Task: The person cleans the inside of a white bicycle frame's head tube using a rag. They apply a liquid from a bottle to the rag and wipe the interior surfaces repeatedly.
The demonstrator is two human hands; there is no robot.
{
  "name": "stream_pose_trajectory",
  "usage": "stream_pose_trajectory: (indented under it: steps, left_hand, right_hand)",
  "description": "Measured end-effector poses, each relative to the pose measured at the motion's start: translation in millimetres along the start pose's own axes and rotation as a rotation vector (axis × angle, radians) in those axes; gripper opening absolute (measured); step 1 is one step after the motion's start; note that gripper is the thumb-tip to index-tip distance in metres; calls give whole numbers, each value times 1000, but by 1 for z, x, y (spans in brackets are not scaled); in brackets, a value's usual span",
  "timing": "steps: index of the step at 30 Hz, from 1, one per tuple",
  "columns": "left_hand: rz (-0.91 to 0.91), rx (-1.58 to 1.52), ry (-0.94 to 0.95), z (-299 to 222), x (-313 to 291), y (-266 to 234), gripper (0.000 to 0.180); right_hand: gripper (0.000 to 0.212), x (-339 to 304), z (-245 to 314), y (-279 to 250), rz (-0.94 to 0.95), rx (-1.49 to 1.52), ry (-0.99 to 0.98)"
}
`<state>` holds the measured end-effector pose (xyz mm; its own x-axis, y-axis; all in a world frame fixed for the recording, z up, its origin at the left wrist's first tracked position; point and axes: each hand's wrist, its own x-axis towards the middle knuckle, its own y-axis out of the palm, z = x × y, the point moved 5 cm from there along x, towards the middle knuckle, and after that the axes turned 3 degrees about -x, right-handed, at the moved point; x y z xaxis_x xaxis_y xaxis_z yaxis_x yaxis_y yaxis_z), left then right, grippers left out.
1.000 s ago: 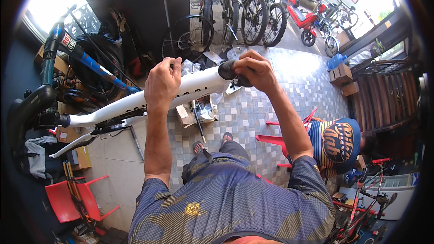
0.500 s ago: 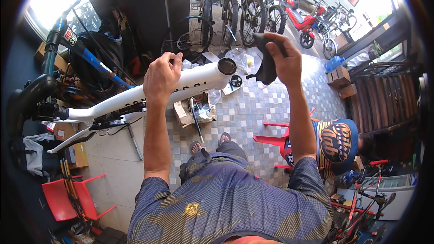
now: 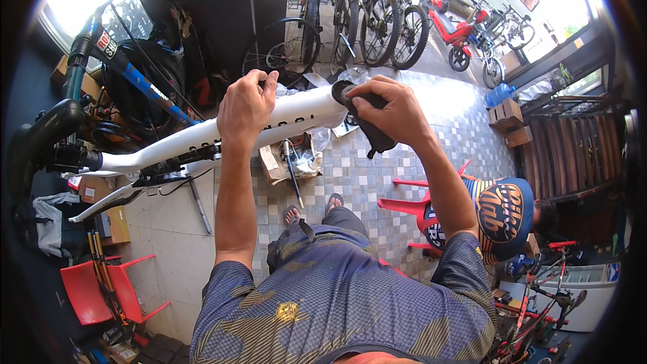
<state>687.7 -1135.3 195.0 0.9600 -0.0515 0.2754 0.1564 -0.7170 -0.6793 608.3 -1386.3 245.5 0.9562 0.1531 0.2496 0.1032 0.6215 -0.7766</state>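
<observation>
A white bicycle frame (image 3: 286, 109) is clamped at its left end in the black clamp of a stand (image 3: 77, 159). At the frame's right end, the round opening of its head tube (image 3: 341, 92) is partly covered. My right hand (image 3: 397, 108) pinches a black cloth (image 3: 375, 136) and presses part of it against that opening; the rest of the cloth hangs below. Above the frame's tube is my left hand (image 3: 247, 109), its fingers curled together with the thumb. Whatever it may be holding is too small to make out, and I cannot tell whether it touches the tube.
An open cardboard box (image 3: 275, 167) with a fork tube lies on the tiled floor below the frame. Several bicycles (image 3: 381, 27) stand ahead. A person (image 3: 495, 219) sits on a red chair (image 3: 411, 209) to the right. Another red chair (image 3: 87, 293) is at left.
My right hand has come down and left, bringing the black cloth from the air onto the head tube's opening. My left hand has stayed nearly in place, fingers still curled.
</observation>
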Motion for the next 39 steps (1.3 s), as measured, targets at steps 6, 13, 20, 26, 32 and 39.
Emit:
stream_pose_trajectory:
  steps: [6,13,20,26,32,39]
  left_hand:
    - [-8,-9,9,2,0,1,39]
    - [-5,-2,-11,3,-2,1,39]
    - [-64,48,54,6,-2,9,41]
    - [-72,40,44,6,-2,9,39]
    - [-64,45,-2,6,0,11,38]
    - [-45,12,-76,4,1,5,43]
  right_hand:
    - [23,12,25,7,139,-322,-47]
    - [17,22,42,11,292,-566,-225]
    - [10,20,32,2,296,-543,-531]
    - [19,24,10,-9,354,-519,-730]
    - [32,35,-10,-14,331,-486,-977]
    - [26,62,-21,-12,105,-478,-1050]
